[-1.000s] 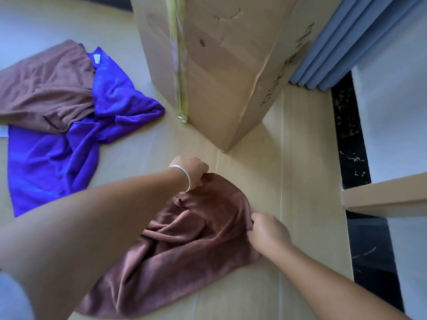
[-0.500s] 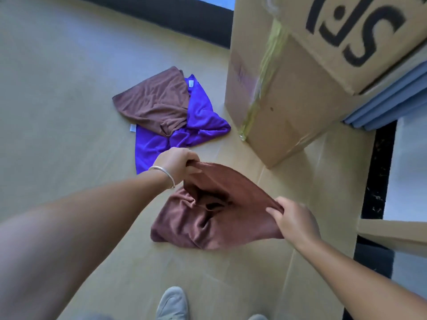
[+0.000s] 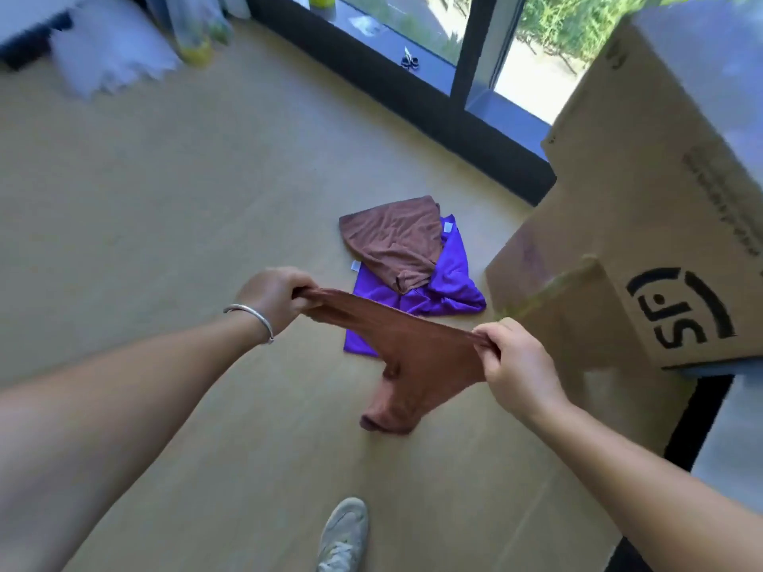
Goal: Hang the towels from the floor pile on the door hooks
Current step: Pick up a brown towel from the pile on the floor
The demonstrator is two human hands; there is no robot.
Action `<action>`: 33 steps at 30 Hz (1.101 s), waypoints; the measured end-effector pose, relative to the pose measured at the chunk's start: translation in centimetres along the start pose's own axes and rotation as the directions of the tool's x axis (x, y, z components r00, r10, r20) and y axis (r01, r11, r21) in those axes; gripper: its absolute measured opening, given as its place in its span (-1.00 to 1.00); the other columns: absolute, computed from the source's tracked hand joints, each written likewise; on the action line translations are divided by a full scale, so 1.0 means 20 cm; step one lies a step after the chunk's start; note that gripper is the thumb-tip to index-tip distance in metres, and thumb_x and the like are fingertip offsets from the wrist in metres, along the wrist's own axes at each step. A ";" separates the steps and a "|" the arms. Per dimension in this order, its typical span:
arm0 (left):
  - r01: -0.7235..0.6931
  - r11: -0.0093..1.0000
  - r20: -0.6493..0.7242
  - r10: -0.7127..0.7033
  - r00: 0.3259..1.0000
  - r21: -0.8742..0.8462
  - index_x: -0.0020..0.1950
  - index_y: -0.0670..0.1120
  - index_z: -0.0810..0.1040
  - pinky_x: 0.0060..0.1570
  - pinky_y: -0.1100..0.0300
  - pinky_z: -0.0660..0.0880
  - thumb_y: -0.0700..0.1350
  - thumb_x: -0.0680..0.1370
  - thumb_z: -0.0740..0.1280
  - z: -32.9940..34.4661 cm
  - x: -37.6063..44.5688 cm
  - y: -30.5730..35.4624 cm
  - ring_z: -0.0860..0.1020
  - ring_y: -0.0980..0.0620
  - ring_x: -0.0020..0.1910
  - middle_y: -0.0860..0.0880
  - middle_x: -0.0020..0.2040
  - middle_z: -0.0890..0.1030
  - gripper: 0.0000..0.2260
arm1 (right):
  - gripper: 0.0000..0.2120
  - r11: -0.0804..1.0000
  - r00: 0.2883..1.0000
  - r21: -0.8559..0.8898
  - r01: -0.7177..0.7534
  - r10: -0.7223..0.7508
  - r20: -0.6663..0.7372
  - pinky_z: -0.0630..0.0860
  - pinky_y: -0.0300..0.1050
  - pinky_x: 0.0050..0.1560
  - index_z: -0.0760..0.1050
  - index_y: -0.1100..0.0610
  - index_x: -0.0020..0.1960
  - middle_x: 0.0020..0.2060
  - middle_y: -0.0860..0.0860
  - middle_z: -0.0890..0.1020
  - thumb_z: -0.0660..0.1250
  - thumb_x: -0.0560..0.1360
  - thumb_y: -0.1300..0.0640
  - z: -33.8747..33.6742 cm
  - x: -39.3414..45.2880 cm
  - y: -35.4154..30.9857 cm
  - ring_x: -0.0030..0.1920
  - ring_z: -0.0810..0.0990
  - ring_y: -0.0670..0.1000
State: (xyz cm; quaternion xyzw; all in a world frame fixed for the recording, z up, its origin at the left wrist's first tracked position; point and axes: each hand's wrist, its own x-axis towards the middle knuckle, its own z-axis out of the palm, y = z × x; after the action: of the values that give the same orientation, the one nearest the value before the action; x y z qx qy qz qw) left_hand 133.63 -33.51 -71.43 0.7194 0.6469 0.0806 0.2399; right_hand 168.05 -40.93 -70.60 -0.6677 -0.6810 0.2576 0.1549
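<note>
Brown towel (image 3: 417, 357) stretches left to right between our hands, left hand (image 3: 274, 299) and right hand (image 3: 516, 365) each gripping a top corner; its tail probably clears the floor (image 3: 165, 200).

Brown towel (image 3: 417, 357) – taut between hands

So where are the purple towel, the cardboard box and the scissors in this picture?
purple towel (image 3: 452, 282): head view, on its right-hand folds, on the floor.
cardboard box (image 3: 644, 225): head view, on its broad side panel.
scissors (image 3: 409, 59): head view, on the dark handles, on the window ledge.
</note>
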 end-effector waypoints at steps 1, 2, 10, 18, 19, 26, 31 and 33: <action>0.034 0.999 -0.021 -0.035 0.999 -0.009 -0.11 -0.05 0.67 -0.21 0.14 0.39 -0.06 0.48 0.43 -0.10 -0.02 -0.07 0.57 -0.12 -0.12 -0.06 -0.16 0.65 -0.92 | -0.89 0.999 0.999 0.003 0.050 -0.050 0.002 0.45 -0.11 -0.16 0.60 0.04 -0.03 -0.19 -0.10 0.51 0.36 0.49 0.21 -0.02 0.06 -0.12 -0.14 0.53 -0.01; 0.064 0.998 -0.045 -0.065 0.997 -0.021 -0.11 -0.04 0.66 -0.18 0.12 0.43 -0.04 0.49 0.43 -0.19 -0.05 -0.15 0.57 -0.11 -0.11 -0.04 -0.15 0.65 -0.91 | -0.90 0.995 0.995 0.011 0.095 -0.096 0.014 0.43 -0.13 -0.15 0.60 0.04 -0.02 -0.19 -0.14 0.49 0.36 0.50 0.19 -0.02 0.12 -0.23 -0.14 0.52 -0.04; 0.248 0.966 -0.223 -0.258 0.940 -0.072 -0.08 0.05 0.66 -0.08 0.11 0.47 -0.04 0.48 0.42 -0.86 -0.36 -0.70 0.58 -0.06 -0.05 0.03 -0.09 0.66 -0.94 | -0.95 0.949 0.947 -0.064 0.310 -0.301 0.111 0.49 -0.02 -0.14 0.57 0.05 -0.14 -0.23 -0.06 0.60 0.44 0.44 0.12 0.02 0.56 -1.11 -0.16 0.53 0.03; 0.386 0.911 -0.401 -0.410 0.820 -0.143 -0.11 0.08 0.64 -0.13 0.10 0.45 0.04 0.48 0.42 -1.21 -0.82 -0.99 0.56 -0.03 -0.10 0.09 -0.15 0.62 -0.94 | -0.92 0.838 0.836 -0.027 0.545 -0.540 0.095 0.30 -0.18 -0.18 0.64 0.00 -0.07 -0.22 -0.15 0.52 0.44 0.44 0.12 0.12 0.69 -1.72 -0.19 0.47 -0.07; 0.398 0.905 -0.418 -0.423 0.804 -0.152 -0.11 0.08 0.64 -0.13 0.10 0.45 0.03 0.47 0.43 -1.22 -0.88 -0.99 0.55 -0.03 -0.11 0.09 -0.16 0.61 -0.94 | -0.92 0.824 0.820 -0.022 0.566 -0.560 0.116 0.31 -0.18 -0.18 0.65 0.00 -0.07 -0.21 -0.13 0.53 0.44 0.45 0.12 0.13 0.69 -1.76 -0.19 0.48 -0.07; 0.495 0.845 -0.454 -0.530 0.717 -0.204 -0.14 0.10 0.64 -0.19 0.15 0.41 0.00 0.46 0.45 -1.17 -1.32 -0.87 0.52 0.04 -0.18 0.17 -0.22 0.57 -0.98 | -0.93 0.722 0.693 0.035 0.692 -0.676 0.251 0.39 -0.12 -0.19 0.66 -0.04 -0.09 -0.20 -0.11 0.56 0.44 0.45 0.11 0.17 0.55 -1.82 -0.19 0.53 -0.01; 0.567 0.804 -0.346 -0.592 0.728 -0.180 -0.16 0.17 0.63 -0.35 0.33 0.27 0.02 0.45 0.46 -0.88 -1.61 -0.66 0.46 0.17 -0.31 0.25 -0.31 0.51 -0.96 | -0.96 0.661 0.588 0.044 0.749 -0.695 0.415 0.44 -0.10 -0.29 0.64 -0.08 -0.14 -0.29 -0.13 0.55 0.46 0.43 0.06 0.19 0.35 -1.61 -0.29 0.52 -0.03; 0.587 0.794 -0.257 -0.607 0.752 -0.159 -0.15 0.17 0.63 -0.36 0.31 0.27 0.04 0.45 0.46 -0.71 -1.70 -0.60 0.46 0.16 -0.31 0.22 -0.32 0.50 -0.96 | -0.95 0.659 0.567 0.037 0.751 -0.673 0.475 0.44 -0.10 -0.31 0.64 -0.08 -0.16 -0.31 -0.13 0.54 0.48 0.41 0.07 0.23 0.28 -1.48 -0.31 0.51 -0.04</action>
State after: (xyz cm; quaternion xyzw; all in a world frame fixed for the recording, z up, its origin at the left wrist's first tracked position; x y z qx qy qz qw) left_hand 111.88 -62.49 -57.86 0.4460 0.8677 0.1282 0.1782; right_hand 140.50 -35.40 -58.60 -0.2669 -0.9275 0.2605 0.0267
